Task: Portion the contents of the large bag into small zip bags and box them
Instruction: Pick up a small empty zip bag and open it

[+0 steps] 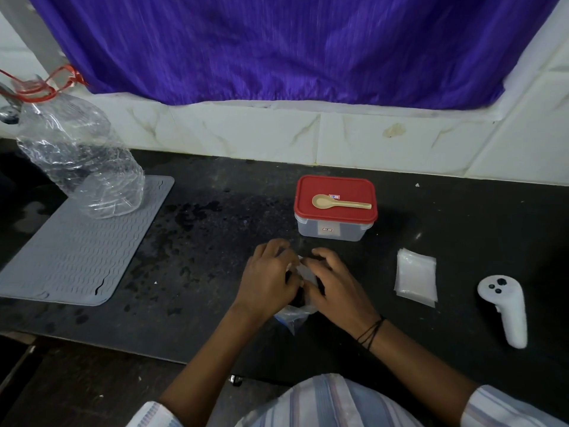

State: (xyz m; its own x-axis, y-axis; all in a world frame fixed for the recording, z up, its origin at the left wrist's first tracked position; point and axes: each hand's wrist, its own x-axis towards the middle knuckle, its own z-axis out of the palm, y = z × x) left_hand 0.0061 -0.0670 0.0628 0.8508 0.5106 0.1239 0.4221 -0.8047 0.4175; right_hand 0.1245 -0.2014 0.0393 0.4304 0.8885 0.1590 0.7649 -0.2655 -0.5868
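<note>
On the black counter, my left hand [269, 277] and my right hand [334, 282] both grip a clear plastic bag [294, 318] with dark contents. Its top is hidden between my fingers. Behind my hands stands a clear box with a red lid [335, 208], shut, and a tan spoon [340, 203] lies on the lid. A small stack of empty zip bags [415, 277] lies flat to the right of my hands.
A grey ridged mat [80, 251] lies at the left with a crumpled clear plastic bottle [80, 155] on its far corner. A white hand controller [505, 306] rests at the right. Tiled wall and a purple curtain [277, 47] run behind the counter [215, 229].
</note>
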